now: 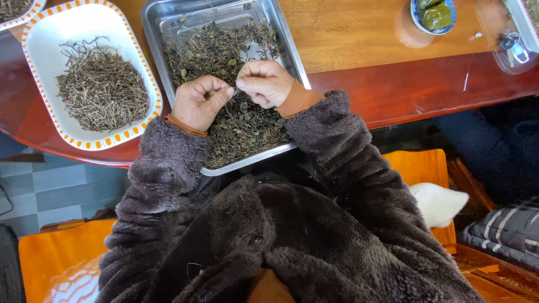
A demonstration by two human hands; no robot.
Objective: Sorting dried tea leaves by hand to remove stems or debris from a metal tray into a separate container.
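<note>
Both hands are pinching one thin stem (236, 90) over the tray (281, 33): left hand (196, 104), right hand (264, 83); I'd be pulling gently, dropping stems in the left dish (33, 33).

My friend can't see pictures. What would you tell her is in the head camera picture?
Seen from above, a person in a fuzzy dark coat holds the left hand and right hand together, pinching a thin stem over a metal tray of dried leaves. Left of it, a white dish with an orange-patterned rim holds a pile of bare stems, all on a reddish wooden table.
</note>
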